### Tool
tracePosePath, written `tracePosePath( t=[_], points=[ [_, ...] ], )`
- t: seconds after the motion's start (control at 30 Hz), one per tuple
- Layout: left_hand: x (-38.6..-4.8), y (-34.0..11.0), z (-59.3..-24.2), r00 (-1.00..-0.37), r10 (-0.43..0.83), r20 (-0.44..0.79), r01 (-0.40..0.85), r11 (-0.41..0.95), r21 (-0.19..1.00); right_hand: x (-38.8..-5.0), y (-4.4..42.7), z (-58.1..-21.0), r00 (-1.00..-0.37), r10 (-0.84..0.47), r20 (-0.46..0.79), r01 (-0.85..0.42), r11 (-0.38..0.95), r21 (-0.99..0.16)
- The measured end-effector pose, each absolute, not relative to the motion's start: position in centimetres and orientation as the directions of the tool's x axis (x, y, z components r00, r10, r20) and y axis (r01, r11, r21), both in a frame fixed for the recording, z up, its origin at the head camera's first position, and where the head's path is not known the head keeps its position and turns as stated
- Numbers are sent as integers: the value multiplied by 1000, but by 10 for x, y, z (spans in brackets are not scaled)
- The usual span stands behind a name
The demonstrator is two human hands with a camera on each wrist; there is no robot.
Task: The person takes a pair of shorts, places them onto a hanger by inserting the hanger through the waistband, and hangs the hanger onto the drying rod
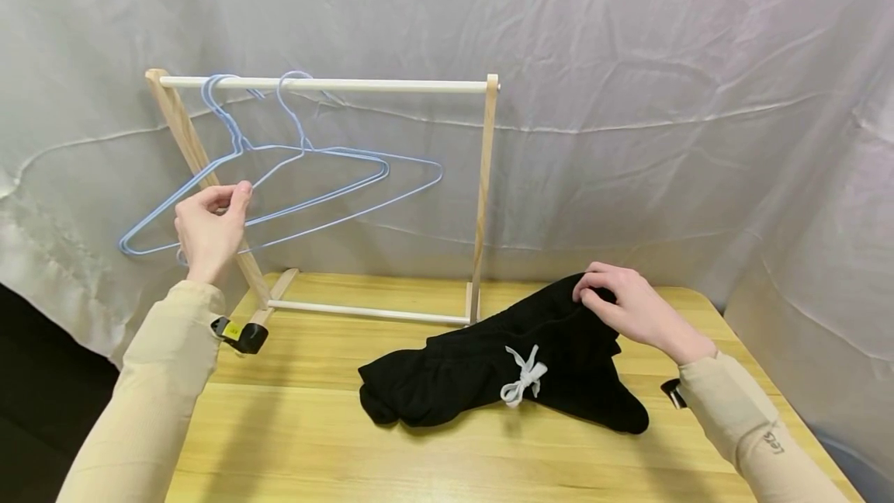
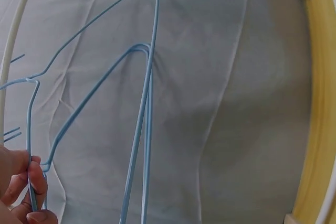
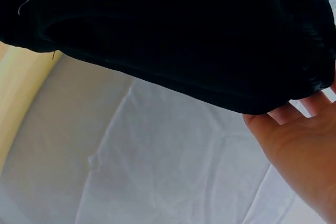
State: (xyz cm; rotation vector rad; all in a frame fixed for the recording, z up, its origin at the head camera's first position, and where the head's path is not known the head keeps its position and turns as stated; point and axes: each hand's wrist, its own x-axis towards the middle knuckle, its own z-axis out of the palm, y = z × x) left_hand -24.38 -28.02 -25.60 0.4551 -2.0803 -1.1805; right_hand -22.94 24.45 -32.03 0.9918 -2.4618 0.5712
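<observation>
My left hand (image 1: 212, 233) pinches the sloping left arm of the front blue wire hanger (image 1: 441, 171), whose hook is over the rack's white top rod (image 1: 398, 86). In the left wrist view, thumb and fingers close around this hanger's wire (image 2: 29, 124). Behind it hang more blue hangers (image 1: 386, 169), close together. My right hand (image 1: 632, 305) grips the upper right edge of a black drawstring garment (image 1: 461, 379), thumb in front. Part of that garment is raised; its left end lies bunched on the table. A white drawstring bow (image 1: 525, 379) shows on its front.
The rack's right wooden post (image 1: 484, 192) rises behind the garment, and a white lower bar (image 1: 370, 312) joins the posts near the table. The wooden table (image 1: 314, 441) has its right edge beside my right forearm. A grey curtain (image 1: 628, 138) hangs close behind.
</observation>
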Motion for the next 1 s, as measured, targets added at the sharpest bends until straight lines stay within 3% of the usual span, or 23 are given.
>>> tracePosePath(
  t=[0.2,0.73,1.0],
  points=[
    [-247,-277,-251,-676,-622,395,130,427,895,-230,245,-323,-655,-545,523,-720,660,-213],
    [-248,-269,-243,-592,-639,491,377,319,869,-229,245,-326,-673,-520,526,-705,667,-242],
    [-242,-265,-257,-516,-710,480,379,313,871,-226,244,-334,-716,-424,554,-665,657,-356]
  ],
)
